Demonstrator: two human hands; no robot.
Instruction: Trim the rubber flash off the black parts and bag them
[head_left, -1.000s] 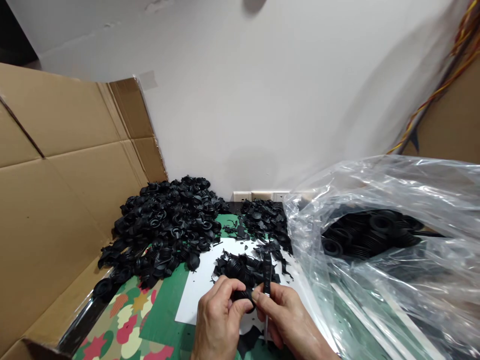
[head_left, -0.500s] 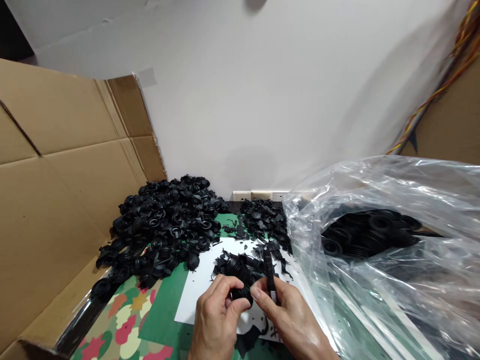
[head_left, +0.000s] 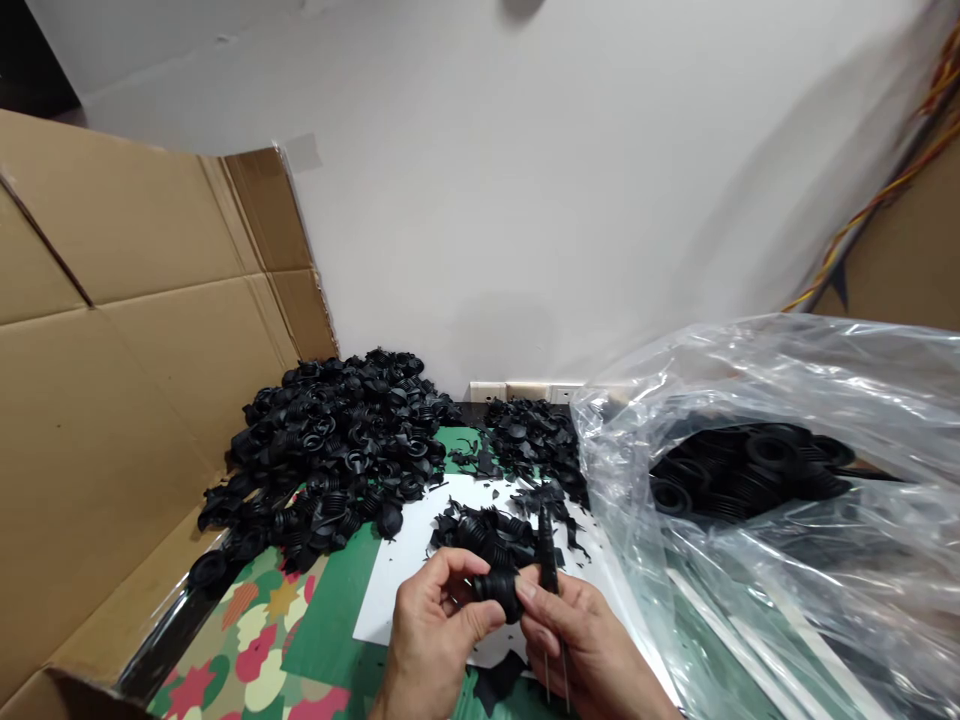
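A ribbed black rubber bellows (head_left: 498, 596) is pinched between the thumb and fingers of my left hand (head_left: 431, 630). My right hand (head_left: 577, 640) is closed round black tweezers (head_left: 548, 550), whose two thin tips point down below the palm. Its thumb and forefinger also touch the right end of the bellows. Just beyond my fingers, more ribbed pieces and torn scraps (head_left: 487, 530) lie on a white sheet (head_left: 390, 590). A flat black scrap (head_left: 499, 682) rests on the near side, under my hands.
At the left is a large heap of black rubber parts (head_left: 337, 440) against a cardboard wall (head_left: 150, 330). A smaller scrap pile (head_left: 532, 435) lies by the wall sockets (head_left: 527, 392). Right, a clear plastic bag (head_left: 705, 370) contains several bellows (head_left: 750, 470). A green mat (head_left: 322, 620) covers the surface.
The bellows has been turned on its side and shows more between my hands. My right hand has turned, so the tweezer tips now show below it. The view has shifted slightly.
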